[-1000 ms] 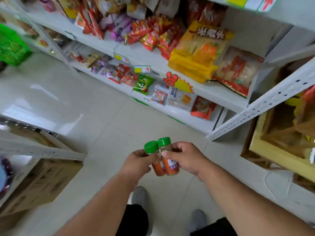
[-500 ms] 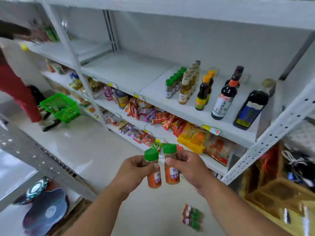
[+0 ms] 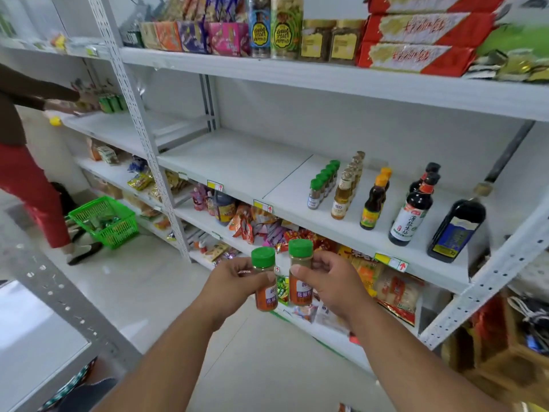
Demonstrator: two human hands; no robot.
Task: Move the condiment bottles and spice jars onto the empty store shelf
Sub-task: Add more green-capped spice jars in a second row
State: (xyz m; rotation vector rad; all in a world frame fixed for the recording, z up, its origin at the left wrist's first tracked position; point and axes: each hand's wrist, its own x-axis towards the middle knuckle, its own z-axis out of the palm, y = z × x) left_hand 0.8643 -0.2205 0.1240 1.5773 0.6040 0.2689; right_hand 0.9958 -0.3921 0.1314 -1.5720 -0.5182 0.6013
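Note:
My left hand [image 3: 230, 281] grips a green-capped spice jar [image 3: 263, 278] with an orange label. My right hand [image 3: 329, 282] grips a second, matching spice jar [image 3: 300, 272], held a little higher. Both jars are upright and side by side, in front of and below the white middle shelf [image 3: 246, 165]. On the right part of that shelf stand a row of green-capped spice jars [image 3: 322, 182], a row of pale oil bottles [image 3: 346, 188], orange-capped sauce bottles [image 3: 375, 200] and dark soy sauce bottles [image 3: 416, 209]. The shelf's left part is bare.
A perforated white upright [image 3: 139, 126] divides the shelving on the left. Snack packets [image 3: 267, 227] fill the lower shelves and boxes [image 3: 416, 37] the top one. A green basket [image 3: 104, 221] sits on the floor beside a person in red trousers [image 3: 26, 185]. Wooden crates [image 3: 511, 346] stand at right.
My view has tilted up from the floor and lower shelves to the middle shelf. Both hands have risen with the jars and moved closer to the shelf.

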